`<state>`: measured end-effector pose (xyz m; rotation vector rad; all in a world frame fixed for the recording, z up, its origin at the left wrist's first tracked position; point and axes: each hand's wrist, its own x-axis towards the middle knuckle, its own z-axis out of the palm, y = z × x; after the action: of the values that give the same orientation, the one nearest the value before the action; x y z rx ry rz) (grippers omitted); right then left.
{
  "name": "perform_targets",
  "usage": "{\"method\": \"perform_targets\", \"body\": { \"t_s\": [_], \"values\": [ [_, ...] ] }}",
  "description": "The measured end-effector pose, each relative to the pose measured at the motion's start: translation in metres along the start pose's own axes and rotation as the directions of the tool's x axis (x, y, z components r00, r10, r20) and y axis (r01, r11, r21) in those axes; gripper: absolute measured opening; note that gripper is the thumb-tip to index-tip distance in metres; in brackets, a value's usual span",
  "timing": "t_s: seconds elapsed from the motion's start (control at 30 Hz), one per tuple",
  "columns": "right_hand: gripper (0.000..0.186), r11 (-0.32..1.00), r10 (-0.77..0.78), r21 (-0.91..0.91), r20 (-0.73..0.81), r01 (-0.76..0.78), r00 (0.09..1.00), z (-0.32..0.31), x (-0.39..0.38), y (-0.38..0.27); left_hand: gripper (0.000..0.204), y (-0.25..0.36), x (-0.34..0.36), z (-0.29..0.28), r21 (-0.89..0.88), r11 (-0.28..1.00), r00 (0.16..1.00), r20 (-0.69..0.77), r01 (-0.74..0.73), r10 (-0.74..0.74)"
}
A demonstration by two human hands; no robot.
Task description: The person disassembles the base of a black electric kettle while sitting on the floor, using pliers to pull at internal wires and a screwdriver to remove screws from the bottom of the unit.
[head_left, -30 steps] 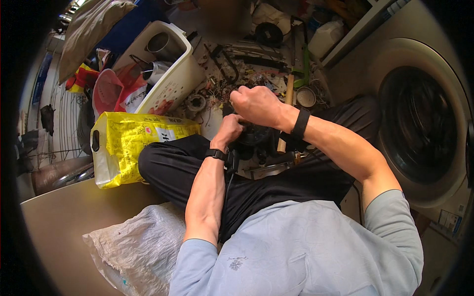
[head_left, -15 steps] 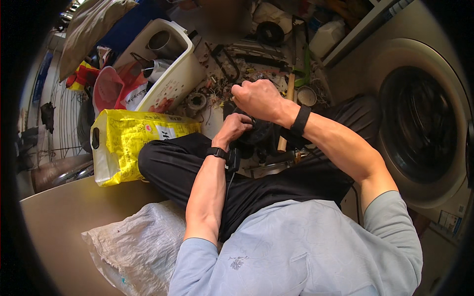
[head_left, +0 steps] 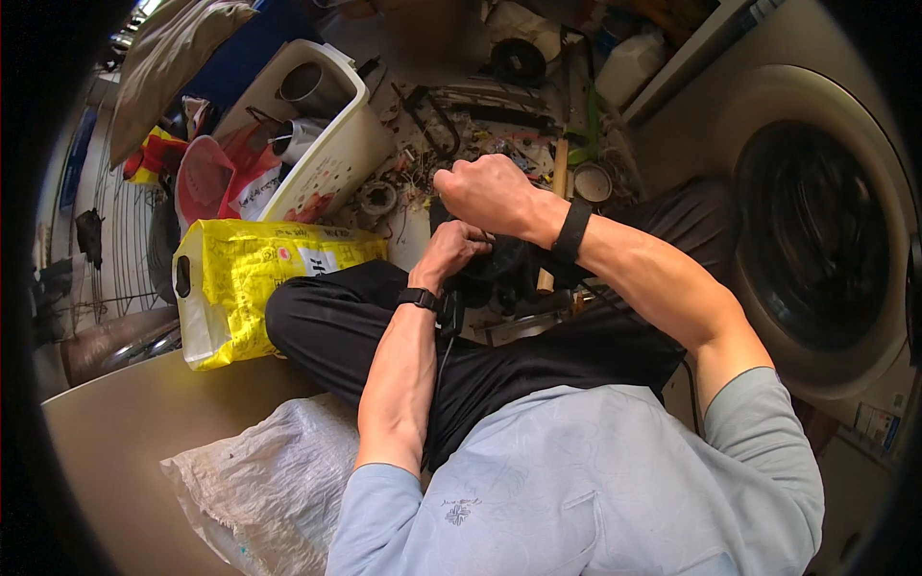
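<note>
Between my crossed-over legs is a round black object, mostly covered by my hands and too dark to name. My left hand is closed at its left side, with the fingers bent over its edge. Above it, my right hand makes a fist with the back of the hand up; whatever lies inside the fist is hidden. A pale wooden stick or handle stands just right of my right hand. A grey cable runs down by my left wrist.
Scattered wires and small parts cover the floor ahead. At left stand a white bin with metal cups and a yellow bag. A washing machine is close on the right. A white woven sack lies at lower left.
My right fist has shifted slightly left over the black object. My left hand stays almost where it was.
</note>
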<state>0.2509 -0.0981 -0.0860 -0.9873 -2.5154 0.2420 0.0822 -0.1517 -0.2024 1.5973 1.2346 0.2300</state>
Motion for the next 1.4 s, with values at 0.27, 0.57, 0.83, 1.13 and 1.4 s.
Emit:
{"method": "perform_targets", "body": {
  "t_s": [0.27, 0.57, 0.83, 1.13, 1.4],
  "values": [
    [0.011, 0.999, -0.037, 0.001, -0.009, 0.037, 0.999, 0.0, -0.002, -0.002, 0.024, -0.011, 0.002, 0.005, -0.073, 0.996, 0.999, -0.031, -0.046, 0.044],
    [0.012, 0.997, -0.072, -0.039, 0.002, 0.072, 0.997, 0.0, -0.009, -0.001, 0.034, -0.016, 0.009, 0.007, 0.016, 0.994, 0.993, -0.051, -0.107, 0.107],
    [0.012, 0.997, -0.064, -0.053, 0.01, 0.064, 0.998, -0.004, -0.002, -0.01, 0.047, -0.04, 0.014, 0.011, 0.031, 0.991, 0.984, -0.123, -0.128, 0.131],
    [0.013, 0.996, -0.089, 0.024, 0.082, 0.087, 0.993, -0.011, -0.003, -0.019, 0.016, -0.004, -0.001, 0.015, -0.219, 0.956, 0.97, -0.187, -0.197, 0.157],
    [0.013, 0.996, -0.09, -0.009, 0.021, 0.09, 0.996, -0.001, -0.004, -0.02, 0.022, 0.003, -0.006, 0.02, -0.314, 0.912, 0.958, -0.194, -0.264, 0.21]
  ]
}}
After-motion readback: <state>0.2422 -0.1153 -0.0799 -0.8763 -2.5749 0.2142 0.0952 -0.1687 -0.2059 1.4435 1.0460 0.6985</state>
